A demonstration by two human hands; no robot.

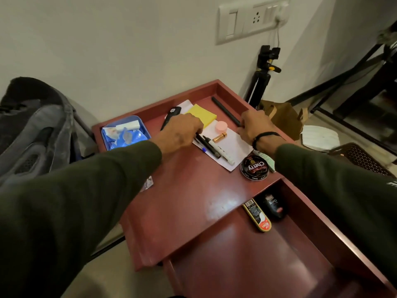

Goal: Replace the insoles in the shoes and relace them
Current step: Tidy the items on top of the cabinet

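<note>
While no shoes or insoles show, a person's two hands reach over a glossy reddish wooden table [193,196]. The left hand [180,131], fingers curled down, touches black pens [209,145] whose long axes run from 10 to 4 o'clock on white paper [236,145]. The right hand [255,125] curls beside a matte black rod [225,110]; whether it grips is unclear. A round polish tin [254,167] sits at 4 o'clock.

Reddish-brown surface [189,203], yellow notepad [203,115], blue tray [140,122], pink cap [221,126], black polish tin [254,168] lettered white, dark green sleeves [86,190].
</note>
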